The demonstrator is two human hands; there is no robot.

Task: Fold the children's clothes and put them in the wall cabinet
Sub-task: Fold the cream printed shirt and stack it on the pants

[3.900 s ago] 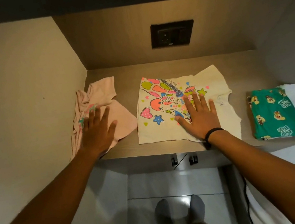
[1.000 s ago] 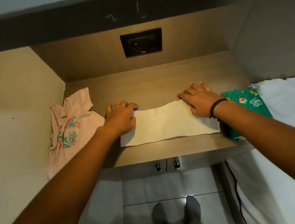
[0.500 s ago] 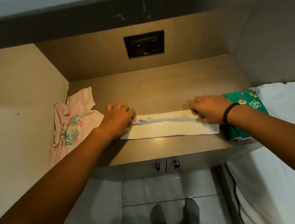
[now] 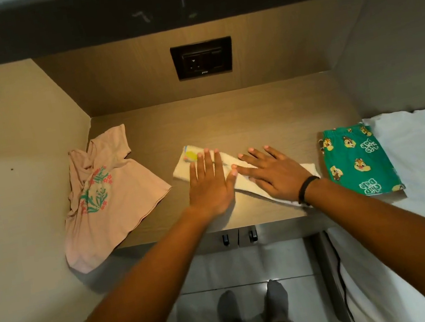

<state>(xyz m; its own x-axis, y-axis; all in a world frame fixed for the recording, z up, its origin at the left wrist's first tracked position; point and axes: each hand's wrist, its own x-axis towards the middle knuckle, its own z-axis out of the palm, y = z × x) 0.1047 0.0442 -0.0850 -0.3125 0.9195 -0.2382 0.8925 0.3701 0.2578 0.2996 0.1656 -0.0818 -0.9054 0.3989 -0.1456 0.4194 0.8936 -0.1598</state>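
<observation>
Cream shirt (image 4: 183, 167) under fingers (image 4: 207, 161) (flat)

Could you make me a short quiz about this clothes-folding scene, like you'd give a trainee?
1. True or false: both hands lie flat on the cream shirt.
2. Which garment lies unfolded? A) pink shirt B) green shorts C) cream shirt
3. Fill in: the wristband is on the ____ hand.

Key
1. True: the left hand and right hand press it with straight fingers.
2. A: it is spread loosely at the counter's left end; the other two are folded.
3. Right.
</observation>
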